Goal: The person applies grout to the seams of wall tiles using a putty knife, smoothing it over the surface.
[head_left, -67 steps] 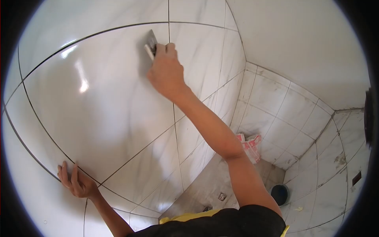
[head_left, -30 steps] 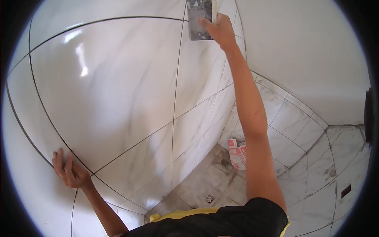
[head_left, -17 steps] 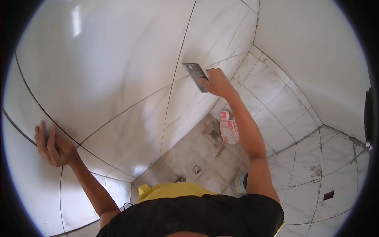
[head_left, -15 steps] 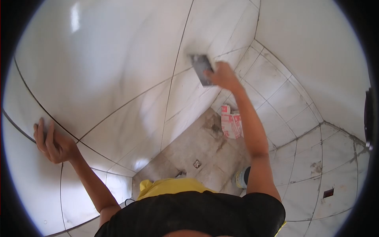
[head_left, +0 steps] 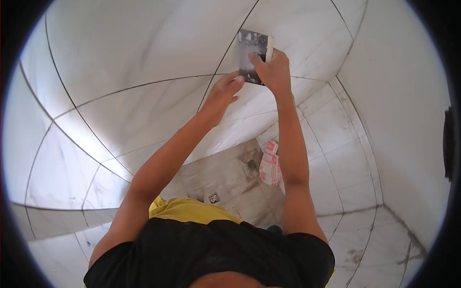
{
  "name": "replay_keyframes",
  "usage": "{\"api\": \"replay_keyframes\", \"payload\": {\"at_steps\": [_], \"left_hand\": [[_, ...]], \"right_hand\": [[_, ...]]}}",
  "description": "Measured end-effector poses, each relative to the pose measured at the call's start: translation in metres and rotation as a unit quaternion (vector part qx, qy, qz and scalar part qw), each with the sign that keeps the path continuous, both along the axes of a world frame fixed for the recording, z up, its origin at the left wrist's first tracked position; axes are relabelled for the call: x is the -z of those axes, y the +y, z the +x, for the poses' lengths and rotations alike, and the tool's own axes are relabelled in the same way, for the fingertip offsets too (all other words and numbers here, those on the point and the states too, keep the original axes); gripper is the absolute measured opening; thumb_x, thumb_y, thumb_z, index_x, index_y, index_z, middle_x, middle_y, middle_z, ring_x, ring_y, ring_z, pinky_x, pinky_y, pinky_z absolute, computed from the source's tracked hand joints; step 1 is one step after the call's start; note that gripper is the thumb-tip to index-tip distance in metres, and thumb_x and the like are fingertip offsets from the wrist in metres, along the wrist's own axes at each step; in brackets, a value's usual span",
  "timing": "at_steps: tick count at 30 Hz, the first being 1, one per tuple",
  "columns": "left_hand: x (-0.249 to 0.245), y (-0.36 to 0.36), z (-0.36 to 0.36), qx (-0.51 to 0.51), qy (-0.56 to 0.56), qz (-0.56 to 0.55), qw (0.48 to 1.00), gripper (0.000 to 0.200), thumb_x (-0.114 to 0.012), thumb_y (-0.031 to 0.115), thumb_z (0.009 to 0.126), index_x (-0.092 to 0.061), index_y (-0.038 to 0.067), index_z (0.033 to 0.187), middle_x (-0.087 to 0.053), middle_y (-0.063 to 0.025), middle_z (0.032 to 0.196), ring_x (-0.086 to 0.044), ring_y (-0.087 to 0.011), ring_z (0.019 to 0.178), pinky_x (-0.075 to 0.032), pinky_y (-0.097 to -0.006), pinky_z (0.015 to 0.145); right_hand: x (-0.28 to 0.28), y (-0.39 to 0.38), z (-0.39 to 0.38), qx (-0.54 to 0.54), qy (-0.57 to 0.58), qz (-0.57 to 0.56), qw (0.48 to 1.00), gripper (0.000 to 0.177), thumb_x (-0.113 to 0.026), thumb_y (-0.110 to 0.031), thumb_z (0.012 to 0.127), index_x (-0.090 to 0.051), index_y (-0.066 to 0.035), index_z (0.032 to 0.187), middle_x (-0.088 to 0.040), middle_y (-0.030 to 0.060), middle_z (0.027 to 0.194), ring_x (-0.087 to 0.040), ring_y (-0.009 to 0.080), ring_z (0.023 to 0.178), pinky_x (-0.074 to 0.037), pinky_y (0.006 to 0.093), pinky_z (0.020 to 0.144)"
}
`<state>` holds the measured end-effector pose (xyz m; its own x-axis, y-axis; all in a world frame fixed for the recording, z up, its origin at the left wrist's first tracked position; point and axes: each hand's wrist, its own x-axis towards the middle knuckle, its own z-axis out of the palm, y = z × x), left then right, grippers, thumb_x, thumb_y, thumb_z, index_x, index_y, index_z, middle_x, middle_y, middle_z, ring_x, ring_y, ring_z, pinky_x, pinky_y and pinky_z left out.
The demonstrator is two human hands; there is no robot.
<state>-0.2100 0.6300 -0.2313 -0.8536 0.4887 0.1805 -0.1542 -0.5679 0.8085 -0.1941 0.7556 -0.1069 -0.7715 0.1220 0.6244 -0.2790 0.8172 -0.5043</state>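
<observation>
Float [head_left: 253,53] held up against the wall [head_left: 144,43].
The right hand [head_left: 274,72] was closed on the float's lower part, just right of the joint [head_left: 227,53]; the left hand [head_left: 222,92], fingers loose and holding nothing, reached its bottom edge from below the joint.

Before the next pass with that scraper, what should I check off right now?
1. Grip: ok. The right hand is closed on the scraper at its lower edge.
2. Free hand: ok. The left hand is off the tiled wall, with its fingertips at the blade's lower corner.
3. Blade load: cannot tell. The face is smeared grey, but the amount is unclear.
4. Blade contact with the wall: cannot tell from this angle.
5. Footing: cannot tell. The torso hides the feet. A red-and-white bag lies on the floor by the wall.
</observation>
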Motion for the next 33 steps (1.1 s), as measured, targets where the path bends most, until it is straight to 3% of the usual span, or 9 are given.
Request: {"api": "replay_keyframes", "payload": {"at_steps": [7, 17, 20, 22, 24, 26, 28, 30, 33], "left_hand": [[-0.014, 0.064, -0.027, -0.007, -0.031, 0.121, 0.992, 0.02, -0.06, 0.032, 0.102, -0.061, 0.012, 0.104, -0.066, -0.0005, 0.106, -0.059, -0.0136, 0.103, -0.047, -0.0382, 0.095], [0.001, 0.056, -0.051, -0.019, 0.016, 0.085, 0.996, 0.019, -0.054, 0.026, 0.105, -0.062, 0.01, 0.102, -0.067, -0.001, 0.101, -0.061, -0.0114, 0.095, -0.05, -0.0325, 0.091], [0.01, 0.057, -0.063, 0.019, 0.03, 0.146, 0.989, 0.02, -0.059, 0.028, 0.103, -0.064, 0.009, 0.104, -0.066, 0.0011, 0.098, -0.06, -0.0082, 0.091, -0.049, -0.0305, 0.089], [0.03, 0.064, -0.065, -0.014, 0.022, 0.18, 0.983, 0.023, -0.059, 0.029, 0.103, -0.064, 0.007, 0.105, -0.066, 0.0002, 0.098, -0.059, -0.0085, 0.091, -0.05, -0.0304, 0.088], [0.072, 0.066, -0.034, -0.038, -0.037, 0.112, 0.992, 0.024, -0.059, 0.029, 0.103, -0.065, 0.006, 0.105, -0.065, 0.0, 0.097, -0.059, -0.0088, 0.09, -0.049, -0.0299, 0.088], [0.084, 0.066, -0.028, -0.073, -0.059, 0.055, 0.994, 0.024, -0.059, 0.029, 0.103, -0.065, 0.005, 0.106, -0.065, -0.0002, 0.097, -0.058, -0.0091, 0.09, -0.049, -0.0293, 0.087], [0.077, 0.066, -0.02, -0.056, -0.058, 0.151, 0.985, 0.025, -0.058, 0.027, 0.103, -0.066, 0.004, 0.107, -0.064, -0.0001, 0.096, -0.058, -0.0091, 0.091, -0.048, -0.0285, 0.086], [0.044, 0.055, -0.031, -0.068, -0.022, 0.108, 0.992, 0.022, -0.059, 0.025, 0.103, -0.065, 0.004, 0.104, -0.063, 0.001, 0.095, -0.056, -0.0082, 0.09, -0.047, -0.0274, 0.084], [0.008, 0.059, -0.048, -0.043, 0.028, 0.163, 0.985, 0.02, -0.059, 0.024, 0.103, -0.065, 0.005, 0.1, -0.063, 0.0019, 0.093, -0.054, -0.0078, 0.085, -0.045, -0.0268, 0.081]], "right_hand": [[-0.035, 0.013, -0.001, -0.029, -0.05, 0.066, 0.996, 0.035, -0.073, -0.03, 0.082, -0.067, 0.005, 0.078, -0.064, 0.0119, 0.063, -0.057, 0.0208, 0.056, -0.049, 0.0368, 0.059], [-0.002, 0.02, -0.012, -0.067, 0.039, 0.021, 0.997, 0.029, -0.067, -0.022, 0.085, -0.062, 0.005, 0.075, -0.061, 0.0141, 0.06, -0.055, 0.0261, 0.052, -0.048, 0.0381, 0.056], [-0.003, 0.015, -0.021, -0.064, 0.026, 0.029, 0.997, 0.03, -0.067, -0.022, 0.086, -0.061, 0.005, 0.075, -0.061, 0.0153, 0.061, -0.053, 0.0269, 0.052, -0.048, 0.037, 0.056], [0.013, 0.014, -0.024, -0.034, 0.019, 0.038, 0.999, 0.034, -0.072, -0.028, 0.085, -0.069, 0.006, 0.084, -0.067, 0.0167, 0.067, -0.063, 0.0212, 0.062, -0.052, 0.0375, 0.065], [0.055, 0.028, -0.019, -0.053, -0.021, 0.04, 0.998, 0.037, -0.072, -0.03, 0.085, -0.069, 0.007, 0.084, -0.067, 0.0201, 0.069, -0.065, 0.025, 0.062, -0.052, 0.0389, 0.065], [0.09, 0.046, -0.035, -0.072, 0.003, 0.208, 0.975, 0.04, -0.073, -0.033, 0.084, -0.069, 0.007, 0.083, -0.067, 0.0213, 0.069, -0.065, 0.0285, 0.063, -0.052, 0.04, 0.064], [0.066, 0.04, -0.029, -0.033, 0.002, 0.16, 0.987, 0.042, -0.073, -0.034, 0.084, -0.069, 0.007, 0.083, -0.067, 0.0209, 0.069, -0.065, 0.0282, 0.063, -0.052, 0.0399, 0.065], [0.034, 0.023, -0.009, -0.014, -0.015, 0.009, 1.0, 0.043, -0.074, -0.035, 0.083, -0.068, 0.007, 0.082, -0.068, 0.0182, 0.069, -0.065, 0.0249, 0.062, -0.052, 0.0388, 0.064], [-0.01, 0.012, -0.008, -0.024, -0.009, -0.005, 1.0, 0.04, -0.073, -0.033, 0.084, -0.069, 0.007, 0.083, -0.068, 0.0159, 0.068, -0.065, 0.0214, 0.062, -0.052, 0.0371, 0.063]]}}
